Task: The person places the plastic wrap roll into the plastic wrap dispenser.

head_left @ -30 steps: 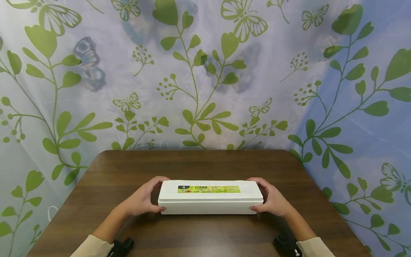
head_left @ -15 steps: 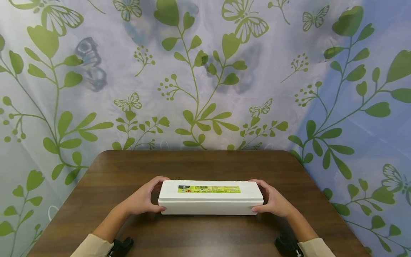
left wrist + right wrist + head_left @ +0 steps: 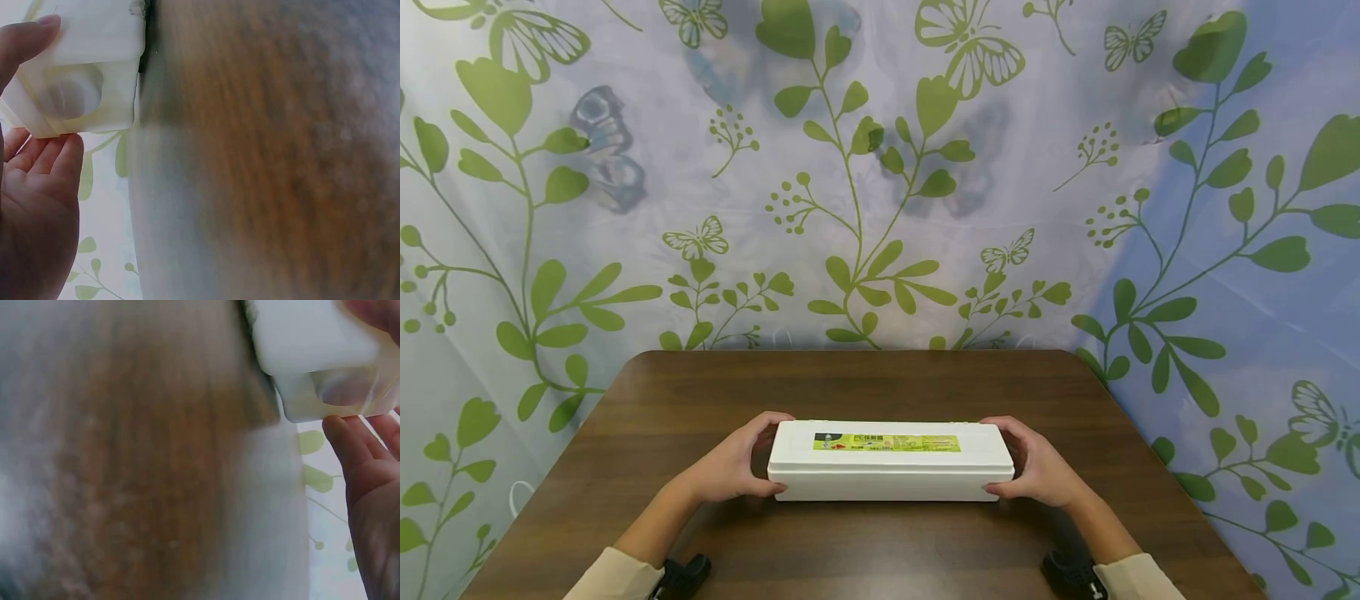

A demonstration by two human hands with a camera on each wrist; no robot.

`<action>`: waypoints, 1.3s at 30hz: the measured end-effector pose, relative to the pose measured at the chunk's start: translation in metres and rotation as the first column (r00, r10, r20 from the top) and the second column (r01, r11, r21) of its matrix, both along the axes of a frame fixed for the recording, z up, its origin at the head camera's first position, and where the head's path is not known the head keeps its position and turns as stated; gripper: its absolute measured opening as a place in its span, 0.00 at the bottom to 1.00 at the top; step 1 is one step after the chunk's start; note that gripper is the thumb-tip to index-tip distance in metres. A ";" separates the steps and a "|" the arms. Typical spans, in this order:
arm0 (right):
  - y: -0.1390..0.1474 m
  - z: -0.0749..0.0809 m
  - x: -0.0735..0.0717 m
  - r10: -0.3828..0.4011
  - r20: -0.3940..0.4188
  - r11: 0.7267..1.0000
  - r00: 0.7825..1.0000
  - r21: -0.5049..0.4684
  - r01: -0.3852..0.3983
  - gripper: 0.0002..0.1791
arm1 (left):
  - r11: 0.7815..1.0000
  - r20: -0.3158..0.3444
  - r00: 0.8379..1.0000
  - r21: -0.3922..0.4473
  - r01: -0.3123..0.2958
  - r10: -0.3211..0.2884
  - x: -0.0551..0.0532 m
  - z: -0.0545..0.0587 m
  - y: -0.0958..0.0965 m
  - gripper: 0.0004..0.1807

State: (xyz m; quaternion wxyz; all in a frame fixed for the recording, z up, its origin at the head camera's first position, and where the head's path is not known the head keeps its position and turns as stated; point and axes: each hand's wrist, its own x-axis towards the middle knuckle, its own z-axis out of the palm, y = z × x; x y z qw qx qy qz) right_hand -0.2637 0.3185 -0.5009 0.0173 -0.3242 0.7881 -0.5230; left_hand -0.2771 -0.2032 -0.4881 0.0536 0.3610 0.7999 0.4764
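A long white cling film box (image 3: 891, 483) lies crosswise near the middle of the table, its lid down and a green and yellow label (image 3: 886, 442) on top. My left hand (image 3: 741, 458) grips its left end, thumb on the front face and fingers behind. At the other end my right hand (image 3: 1036, 462) holds it the same way. The left wrist view shows the end of the box (image 3: 119, 94) with a recess, and a round grey roll end (image 3: 78, 97) inside. A similar roll end (image 3: 344, 387) shows at the right end.
The brown wooden table (image 3: 880, 550) has rounded far corners. Behind it hangs a curtain (image 3: 880, 167) with green leaves and butterflies. Black wrist straps (image 3: 683, 577) sit at both cuffs, close over the table.
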 end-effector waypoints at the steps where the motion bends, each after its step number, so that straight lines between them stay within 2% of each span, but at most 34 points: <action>1: 0.000 0.000 0.000 -0.007 -0.015 1.000 1.000 0.009 0.007 0.48 | 1.000 0.001 1.000 0.001 0.001 -0.001 0.000 0.000 0.000 0.49; 5: 0.000 0.000 0.000 -0.040 -0.064 0.998 0.997 0.050 0.044 0.49 | 1.000 0.001 1.000 0.004 0.000 0.000 0.000 0.000 -0.001 0.50; 11: 0.002 -0.002 0.001 -0.053 -0.065 0.997 0.997 0.055 0.057 0.51 | 1.000 0.000 1.000 0.013 0.019 -0.019 -0.001 -0.001 -0.002 0.50; 16: 0.003 -0.002 0.001 -0.048 -0.029 0.997 0.998 0.056 0.050 0.52 | 1.000 0.016 1.000 -0.004 0.023 -0.023 -0.001 -0.001 -0.004 0.51; 20: 0.004 -0.001 0.002 -0.027 0.011 0.998 1.000 0.054 0.027 0.51 | 0.999 0.073 0.997 -0.011 0.031 -0.030 0.001 0.001 -0.004 0.46; 26: 0.002 0.005 0.003 0.002 0.103 1.000 0.995 0.017 -0.004 0.40 | 1.000 0.158 0.987 -0.001 0.008 -0.007 0.003 0.003 -0.004 0.37; 29: 0.001 0.006 0.002 0.016 0.118 1.000 0.993 -0.005 -0.016 0.39 | 1.000 0.163 0.987 0.007 -0.004 0.003 0.003 0.002 -0.003 0.37; 39: 0.003 0.003 0.000 0.040 0.163 0.997 0.986 -0.070 -0.029 0.40 | 0.999 0.157 0.987 0.040 0.011 -0.018 0.003 0.002 -0.001 0.39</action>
